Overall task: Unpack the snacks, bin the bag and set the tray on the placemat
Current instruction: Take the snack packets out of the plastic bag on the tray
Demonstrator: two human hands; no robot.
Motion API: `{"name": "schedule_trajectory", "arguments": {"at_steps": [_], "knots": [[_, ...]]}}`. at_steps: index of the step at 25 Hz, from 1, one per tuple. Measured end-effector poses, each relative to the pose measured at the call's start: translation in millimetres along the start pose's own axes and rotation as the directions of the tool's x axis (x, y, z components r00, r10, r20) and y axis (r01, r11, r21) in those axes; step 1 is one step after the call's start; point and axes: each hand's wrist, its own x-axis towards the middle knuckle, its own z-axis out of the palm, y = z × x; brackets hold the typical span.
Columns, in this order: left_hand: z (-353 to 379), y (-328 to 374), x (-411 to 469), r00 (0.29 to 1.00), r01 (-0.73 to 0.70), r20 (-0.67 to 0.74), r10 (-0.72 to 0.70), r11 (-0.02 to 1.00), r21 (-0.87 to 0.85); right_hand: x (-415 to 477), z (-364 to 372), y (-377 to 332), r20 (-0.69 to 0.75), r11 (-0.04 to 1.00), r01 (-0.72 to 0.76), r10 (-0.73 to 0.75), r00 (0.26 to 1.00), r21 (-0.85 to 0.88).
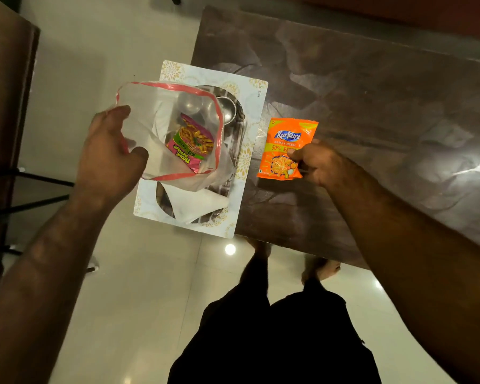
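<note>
My left hand (111, 151) grips the rim of a clear plastic bag (150, 106) with a red edge and holds it open above the placemat. A pink and green snack packet (191, 142) lies inside the bag. My right hand (316, 162) pinches an orange Kurkure packet (284, 137) that rests on the dark table (372, 106), just right of the placemat. The white patterned placemat (257, 112) hangs over the table's left edge. On it, seen through the bag, sits a steel tray (240, 126) with a small steel bowl (227, 109).
The table's near edge runs diagonally past my legs and bare feet (322, 268). A glossy tiled floor (122, 300) lies below and to the left. A dark brown piece of furniture (3, 92) with black cables stands at the far left.
</note>
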Motion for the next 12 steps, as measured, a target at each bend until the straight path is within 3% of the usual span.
{"name": "schedule_trajectory", "arguments": {"at_steps": [5,12], "knots": [[-2,-4,-2,1.0,0.009,-0.005,-0.009,1.0,-0.006,48,40,8,-0.032,1.0,-0.01,0.01,0.999,0.003],[-2,-12,-6,0.999,-0.024,0.029,0.024,1.0,-0.009,82,55,12,-0.098,0.99,0.077,-0.089,0.991,-0.117]]}}
